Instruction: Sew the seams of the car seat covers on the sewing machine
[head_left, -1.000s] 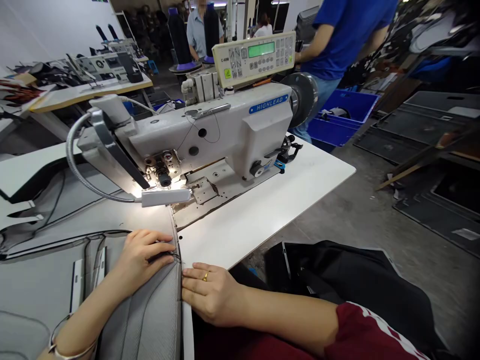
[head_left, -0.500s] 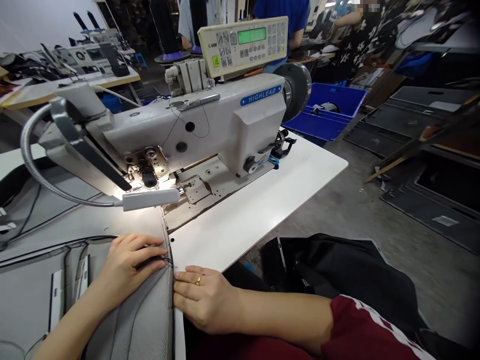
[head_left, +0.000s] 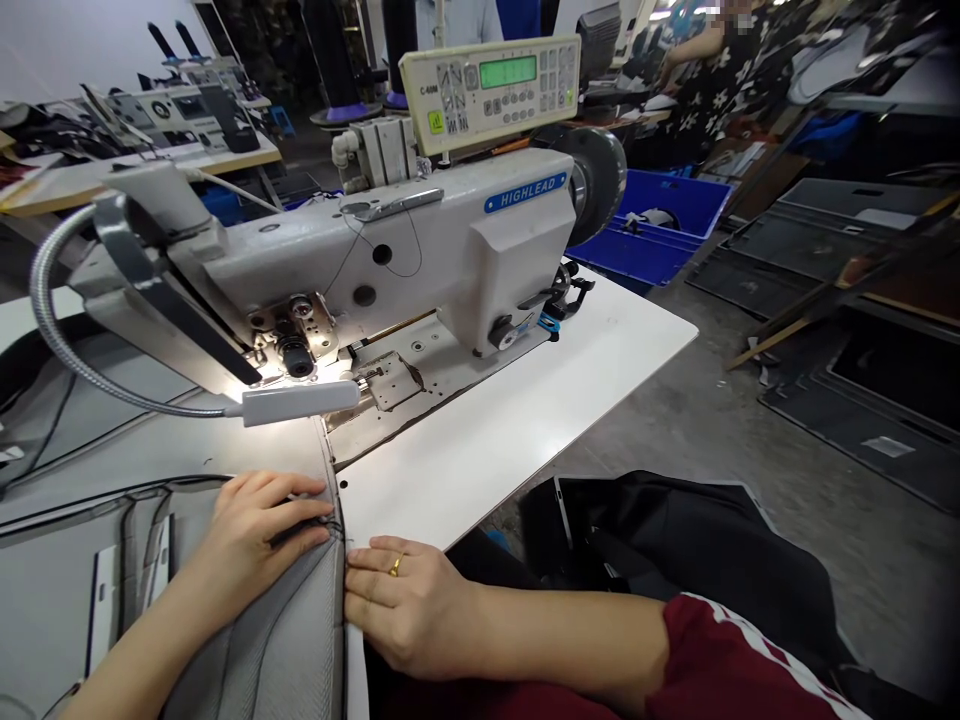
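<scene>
On the white table (head_left: pixel 480 440), before the sewing machine (head_left: pixel 420 260), lies the grey panel (head_left: pixel 292 640). Uneven pulling between my hands could, I judge, skew or pucker its edge. My left hand (head_left: pixel 251 535) curves there, fingers slightly apart; my right hand (head_left: pixel 409 605) touches alongside, fingers nearly together. Whether either pinches, I cannot tell.

The co-worker in the blue short-sleeved shirt (head_left: pixel 523 18) has moved left behind the cream rectangular control panel (head_left: pixel 491 112); only a narrow strip of shirt shows. A person in black, white-flowered clothing (head_left: pixel 701 100) now appears at upper right.
</scene>
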